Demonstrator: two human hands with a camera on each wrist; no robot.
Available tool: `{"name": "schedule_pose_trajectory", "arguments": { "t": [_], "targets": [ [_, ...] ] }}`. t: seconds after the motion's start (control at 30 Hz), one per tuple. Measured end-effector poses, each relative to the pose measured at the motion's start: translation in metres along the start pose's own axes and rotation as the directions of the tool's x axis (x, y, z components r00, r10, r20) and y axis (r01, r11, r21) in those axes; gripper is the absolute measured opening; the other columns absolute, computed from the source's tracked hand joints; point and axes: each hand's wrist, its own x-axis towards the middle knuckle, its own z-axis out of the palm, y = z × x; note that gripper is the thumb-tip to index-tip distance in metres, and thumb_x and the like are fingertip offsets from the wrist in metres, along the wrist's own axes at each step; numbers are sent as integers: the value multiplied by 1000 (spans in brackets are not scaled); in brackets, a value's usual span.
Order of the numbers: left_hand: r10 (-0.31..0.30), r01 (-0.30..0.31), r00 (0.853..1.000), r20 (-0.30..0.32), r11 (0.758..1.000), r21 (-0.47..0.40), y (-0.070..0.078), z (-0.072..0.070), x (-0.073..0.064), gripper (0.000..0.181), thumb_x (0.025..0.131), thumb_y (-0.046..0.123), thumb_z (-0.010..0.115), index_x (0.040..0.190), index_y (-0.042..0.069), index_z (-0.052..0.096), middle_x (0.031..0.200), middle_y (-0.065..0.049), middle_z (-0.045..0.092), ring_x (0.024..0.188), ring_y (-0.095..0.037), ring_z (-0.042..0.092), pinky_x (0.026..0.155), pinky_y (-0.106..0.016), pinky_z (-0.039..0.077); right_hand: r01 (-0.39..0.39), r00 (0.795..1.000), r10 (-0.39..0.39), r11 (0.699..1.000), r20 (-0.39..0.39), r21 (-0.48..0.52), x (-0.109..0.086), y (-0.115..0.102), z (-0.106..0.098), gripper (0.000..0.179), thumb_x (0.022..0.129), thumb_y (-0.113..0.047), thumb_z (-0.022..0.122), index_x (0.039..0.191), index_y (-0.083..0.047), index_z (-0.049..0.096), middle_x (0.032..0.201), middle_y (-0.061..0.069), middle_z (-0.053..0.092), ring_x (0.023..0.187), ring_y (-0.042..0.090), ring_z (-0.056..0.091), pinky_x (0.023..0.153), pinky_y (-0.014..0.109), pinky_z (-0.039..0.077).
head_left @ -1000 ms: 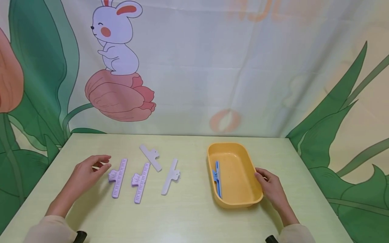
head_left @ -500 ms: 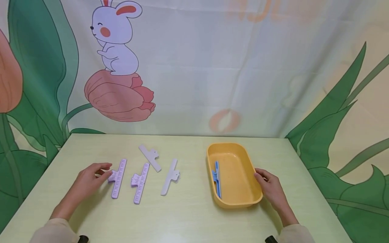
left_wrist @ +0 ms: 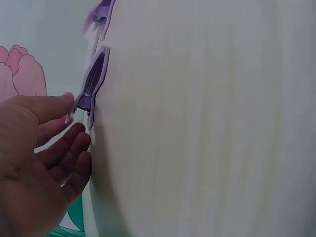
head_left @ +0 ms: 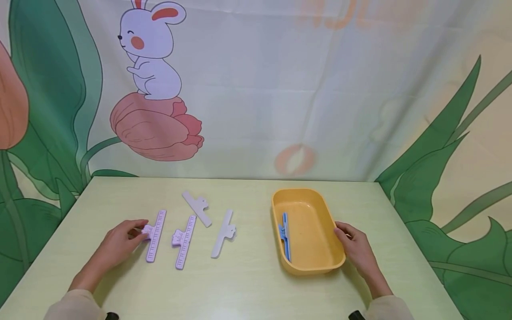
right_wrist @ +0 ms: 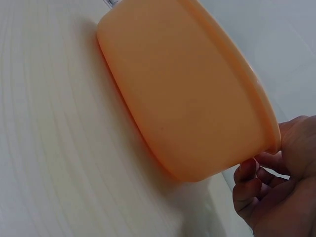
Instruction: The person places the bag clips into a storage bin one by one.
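My left hand point(head_left: 120, 242) is at the leftmost purple clip point(head_left: 156, 236), thumb and forefinger pinching its short handle; the clip's long ruler-marked bar lies on the table. In the left wrist view the thumb point(left_wrist: 54, 106) meets the handle of the clip point(left_wrist: 94, 81), and the other fingers curl beneath. My right hand point(head_left: 358, 249) grips the right rim of a yellow tray point(head_left: 318, 266), thumb on top. From the right wrist view, fingers point(right_wrist: 247, 185) bend under the rim of the tray point(right_wrist: 187, 89). A blue clip point(head_left: 285, 238) lies inside along the tray's left wall.
A second purple ruler-marked clip point(head_left: 185, 242) lies just right of the first. Two plain pale-lilac clips, one angled at the back point(head_left: 197, 208) and one nearer the middle point(head_left: 223, 234), lie further right. A printed curtain point(head_left: 240, 89) hangs behind the table point(head_left: 248, 293).
My left hand has come down and slightly right onto the leftmost purple clip's handle, and its fingers have closed there. My right hand and the tray have stayed put.
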Motion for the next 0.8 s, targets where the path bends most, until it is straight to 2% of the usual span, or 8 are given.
{"name": "schedule_pose_trajectory", "arguments": {
  "t": [0.2, 0.8],
  "targets": [
    [-15, 14, 998, 54, 1000, 16, 3, 1, 2, 59, 99, 17, 70, 146, -10, 47, 128, -30, 57, 111, -42, 57, 98, -62, 47, -5, 1000, 5, 1000, 4, -1, -1, 0, -1, 42, 109, -24, 57, 141, 3, 59, 136, 24, 62, 105, 24, 63, 77, 18, 55],
    [-13, 10, 996, 89, 999, 36, -1, 1, 4, 60, 99, 15, 71, 148, -9, 45, 131, -31, 54, 113, -43, 56, 100, -64, 45, 2, 1000, -2, 1000, 6, -14, 0, -1, 0, 40, 109, -22, 56, 140, 3, 60, 133, 23, 63, 103, 24, 63, 76, 20, 55]
  ]
}}
